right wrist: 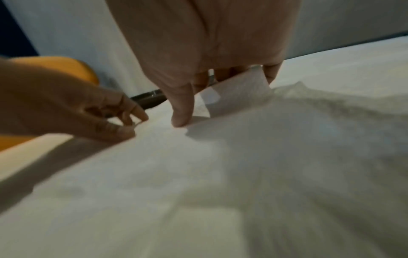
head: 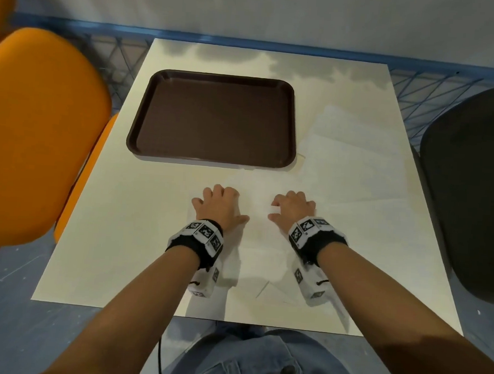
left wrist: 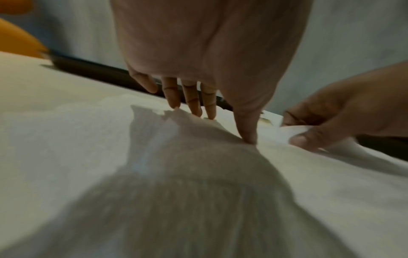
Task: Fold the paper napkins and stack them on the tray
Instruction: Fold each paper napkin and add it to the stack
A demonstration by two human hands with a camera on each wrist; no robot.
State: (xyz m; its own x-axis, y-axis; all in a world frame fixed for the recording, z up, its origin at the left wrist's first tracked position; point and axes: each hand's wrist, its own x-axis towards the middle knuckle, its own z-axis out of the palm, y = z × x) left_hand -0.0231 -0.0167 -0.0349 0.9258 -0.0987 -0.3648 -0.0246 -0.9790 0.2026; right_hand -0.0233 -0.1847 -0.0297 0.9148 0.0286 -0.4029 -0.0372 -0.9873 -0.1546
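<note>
An empty brown tray (head: 218, 75) lies on the far left half of the table. A white paper napkin (head: 257, 193) is spread flat in front of it, under both hands. My left hand (head: 222, 197) rests on the napkin's left part, with the straight fingertips (left wrist: 198, 111) and thumb pressing it down. My right hand (head: 285, 209) is on its right part. In the right wrist view, that hand (right wrist: 205, 97) pinches a lifted edge of the napkin (right wrist: 238, 94) between thumb and fingers. Several more loose napkins (head: 355, 153) lie overlapping to the right of the tray.
The cream table (head: 121, 237) has an orange chair (head: 35, 133) on its left and a dark chair (head: 471, 186) on its right. A blue rail and a wall run behind it. My legs in jeans are at the near edge.
</note>
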